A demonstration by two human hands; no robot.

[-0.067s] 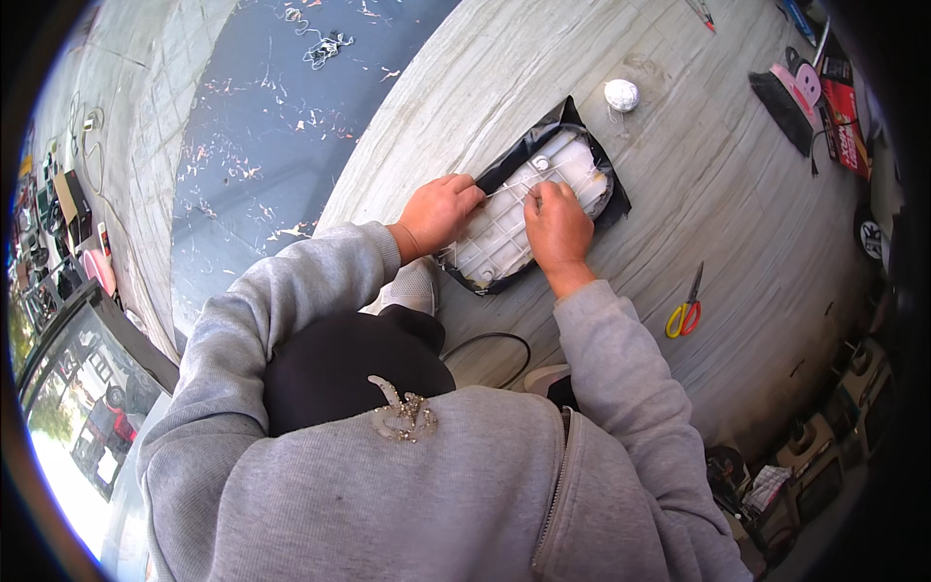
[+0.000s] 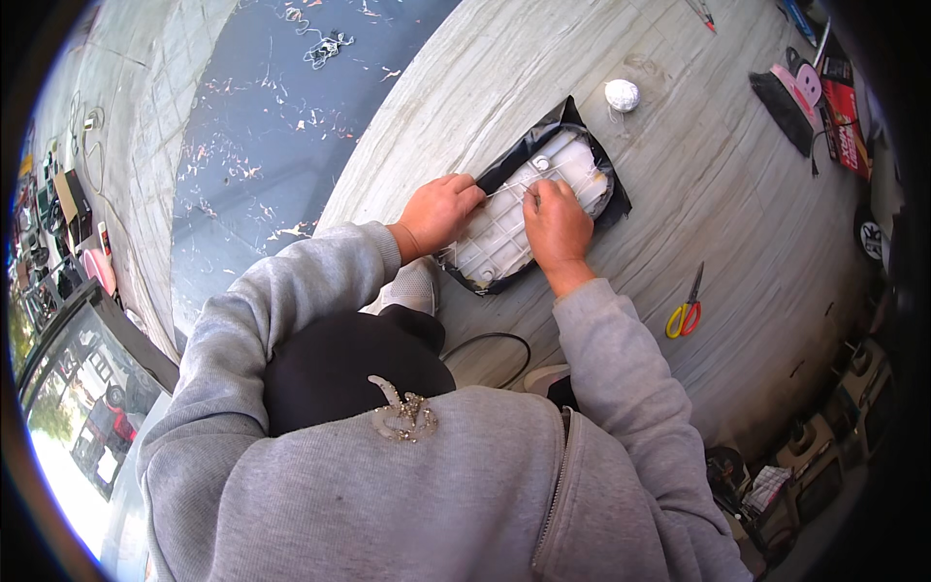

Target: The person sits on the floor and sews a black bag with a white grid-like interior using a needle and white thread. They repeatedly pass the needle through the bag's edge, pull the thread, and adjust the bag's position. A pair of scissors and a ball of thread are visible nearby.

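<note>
The white ribbed panel (image 2: 497,229) lies on the floor (image 2: 756,242), edged by a black covering (image 2: 524,151); an uneven tug could tear or slip that covering; the left hand (image 2: 438,215) curls at the rim, the right hand (image 2: 560,231) over the ribs; fingertips hide, so what they grasp, if anything, I cannot tell.

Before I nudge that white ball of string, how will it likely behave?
The white ball of string looks round, so it would probably roll on the flat-looking floor. Being wound strands, it's likely light; its loose end might unwind.
</note>
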